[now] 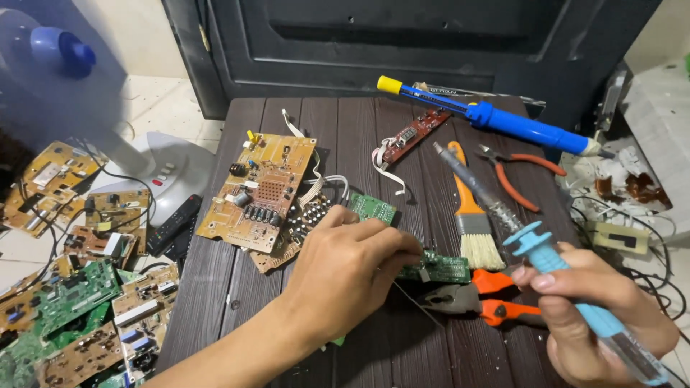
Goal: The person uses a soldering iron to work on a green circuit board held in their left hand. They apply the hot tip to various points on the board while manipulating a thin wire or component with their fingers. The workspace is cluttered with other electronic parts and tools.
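Blue plastic fills the right hand, whose fingers are curled tight around the handle of a soldering iron; the metal shaft slants up toward eleven o'clock, and the handle's lower end is cut off by the frame's bottom edge. At nine o'clock from it, the left hand presses down with fingers bunched on a small green circuit board, pinching its near edge; most of that board lies hidden under the fingers, and a thin wire seems to run from beneath them toward five o'clock, too fine to make out. Orange-handled pliers lie just at four o'clock of the board, between the two hands, their handle ends covered by the right hand. At twelve o'clock of the board sits a brush with an orange handle, bristles nearest the board, the iron's shaft crossing in front of it. Farther at one o'clock lie small red-handled cutters and a blue desoldering pump with a yellow cap. A narrow red board rests at twelve. At ten o'clock of the left hand a large tan circuit board overlaps another partly hidden under it. All sit on a dark wooden table. Beyond its nine o'clock edge, a heap of boards covers the floor beside a blurred fan.
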